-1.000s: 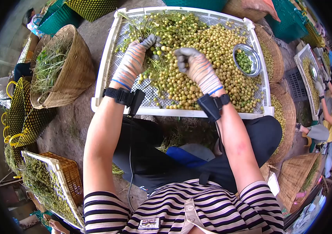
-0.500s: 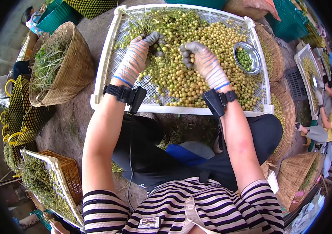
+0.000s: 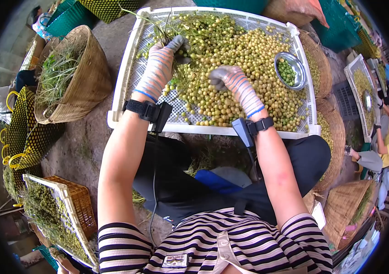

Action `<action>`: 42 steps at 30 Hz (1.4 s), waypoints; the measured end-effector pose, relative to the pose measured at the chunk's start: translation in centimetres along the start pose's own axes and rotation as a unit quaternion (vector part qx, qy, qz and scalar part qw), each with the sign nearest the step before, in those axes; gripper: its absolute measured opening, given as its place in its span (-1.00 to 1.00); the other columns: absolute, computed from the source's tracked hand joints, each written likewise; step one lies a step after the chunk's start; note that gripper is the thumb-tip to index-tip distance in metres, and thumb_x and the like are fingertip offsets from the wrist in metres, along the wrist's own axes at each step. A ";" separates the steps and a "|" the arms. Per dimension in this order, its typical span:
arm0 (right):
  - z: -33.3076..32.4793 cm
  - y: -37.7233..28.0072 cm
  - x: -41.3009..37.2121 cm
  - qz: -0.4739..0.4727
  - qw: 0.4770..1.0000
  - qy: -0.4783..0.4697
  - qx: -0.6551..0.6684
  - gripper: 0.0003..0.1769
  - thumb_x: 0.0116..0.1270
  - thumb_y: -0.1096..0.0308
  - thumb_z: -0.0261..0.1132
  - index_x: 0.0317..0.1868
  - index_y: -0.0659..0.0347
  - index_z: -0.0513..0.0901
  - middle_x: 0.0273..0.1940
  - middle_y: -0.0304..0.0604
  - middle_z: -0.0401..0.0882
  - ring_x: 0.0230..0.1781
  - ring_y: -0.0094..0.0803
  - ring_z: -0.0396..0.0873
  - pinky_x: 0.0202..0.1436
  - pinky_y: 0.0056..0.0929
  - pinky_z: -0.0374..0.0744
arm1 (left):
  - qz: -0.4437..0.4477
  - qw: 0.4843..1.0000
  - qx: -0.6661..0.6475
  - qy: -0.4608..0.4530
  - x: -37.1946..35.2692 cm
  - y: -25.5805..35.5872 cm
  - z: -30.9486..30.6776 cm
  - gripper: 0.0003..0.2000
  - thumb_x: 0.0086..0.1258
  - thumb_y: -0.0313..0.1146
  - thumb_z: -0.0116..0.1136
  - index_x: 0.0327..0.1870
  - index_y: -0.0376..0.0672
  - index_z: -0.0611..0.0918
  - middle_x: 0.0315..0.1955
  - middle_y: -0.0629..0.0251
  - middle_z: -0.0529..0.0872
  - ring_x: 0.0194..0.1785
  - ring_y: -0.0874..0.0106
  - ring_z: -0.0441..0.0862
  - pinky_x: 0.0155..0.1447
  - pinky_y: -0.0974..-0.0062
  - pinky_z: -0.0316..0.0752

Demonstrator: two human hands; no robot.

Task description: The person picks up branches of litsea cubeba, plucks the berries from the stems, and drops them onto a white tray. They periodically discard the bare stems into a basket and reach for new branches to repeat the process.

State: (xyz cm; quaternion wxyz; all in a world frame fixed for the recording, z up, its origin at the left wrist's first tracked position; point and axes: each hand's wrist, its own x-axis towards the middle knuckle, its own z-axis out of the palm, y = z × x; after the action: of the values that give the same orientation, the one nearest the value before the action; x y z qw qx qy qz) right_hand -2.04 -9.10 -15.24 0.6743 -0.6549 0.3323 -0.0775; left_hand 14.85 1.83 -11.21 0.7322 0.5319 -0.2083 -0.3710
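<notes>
A white perforated tray (image 3: 126, 77) lies in front of me, heaped with small yellow-green round fruits (image 3: 244, 55). My left hand (image 3: 160, 66), in a striped knit glove, is closed on a bunch of green stems with fruits (image 3: 183, 45) lifted above the tray. My right hand (image 3: 233, 82), gloved the same way, reaches down into the fruits just right of the bunch, fingers curled around a few of them. Both wrists carry black strapped devices. A small steel bowl (image 3: 297, 64) with greener fruits sits on the pile at the tray's right.
A woven basket (image 3: 87, 77) of stripped green stems stands left of the tray. Another white tray (image 3: 60, 219) with stems rests on an orange crate at lower left. Baskets of fruit (image 3: 329, 132) sit on the right, where another person (image 3: 379, 146) works at a further tray (image 3: 356, 75).
My right hand dropped from beside the bunch down onto the fruit pile and moved slightly toward me. My left hand stayed closed on the stems, shifting a little left.
</notes>
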 end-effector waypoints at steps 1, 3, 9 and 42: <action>-1.2 2.3 2.1 -0.089 0.968 0.088 -0.219 -0.71 0.10 0.20 0.30 -0.27 0.26 0.64 -0.42 -0.20 0.62 -0.42 -0.39 0.56 -0.27 -0.44 0.53 | 0.014 1.000 0.025 0.011 -0.2 0.2 0.1 -0.85 0.27 -0.32 0.17 -0.27 -0.21 0.59 -0.48 0.30 0.68 -0.52 0.45 0.61 -0.47 0.55 0.51; -2.1 2.5 2.4 -0.294 0.845 0.244 -0.374 -0.54 0.02 0.05 0.36 -0.21 0.26 0.63 -0.37 -0.09 0.63 -0.38 -0.36 0.58 -0.24 -0.42 0.55 | 0.005 0.997 0.070 -0.017 -0.6 0.5 0.2 -0.80 0.25 -0.26 0.19 -0.26 -0.20 0.59 -0.48 0.34 0.68 -0.48 0.51 0.61 -0.45 0.58 0.51; 0.9 -2.5 0.9 -0.227 0.924 0.108 -0.288 -0.50 -0.02 0.00 0.40 -0.21 0.25 0.64 -0.40 -0.06 0.64 -0.39 -0.29 0.60 -0.26 -0.38 0.54 | -0.005 0.997 0.074 -0.016 -0.6 -0.3 2.1 -0.81 0.22 -0.32 0.22 -0.25 -0.25 0.61 -0.44 0.25 0.69 -0.45 0.49 0.63 -0.41 0.56 0.53; 0.0 -1.8 -0.6 -0.036 0.998 0.022 0.052 -0.81 0.15 0.25 0.16 -0.44 0.21 0.56 -0.59 -0.27 0.49 -0.65 -0.52 0.40 -0.60 -0.52 0.39 | -0.013 0.987 0.159 0.006 0.8 -6.5 3.3 -0.91 0.09 -0.60 0.22 -0.43 -0.18 0.58 -0.62 0.38 0.61 -0.62 0.57 0.48 -0.55 0.61 0.42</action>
State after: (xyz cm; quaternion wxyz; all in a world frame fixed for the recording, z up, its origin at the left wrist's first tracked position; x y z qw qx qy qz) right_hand -1.92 -9.03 -13.35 0.6964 -0.6289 0.3188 -0.1337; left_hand 10.95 -1.83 -16.25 0.6346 0.6463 -0.2538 -0.3393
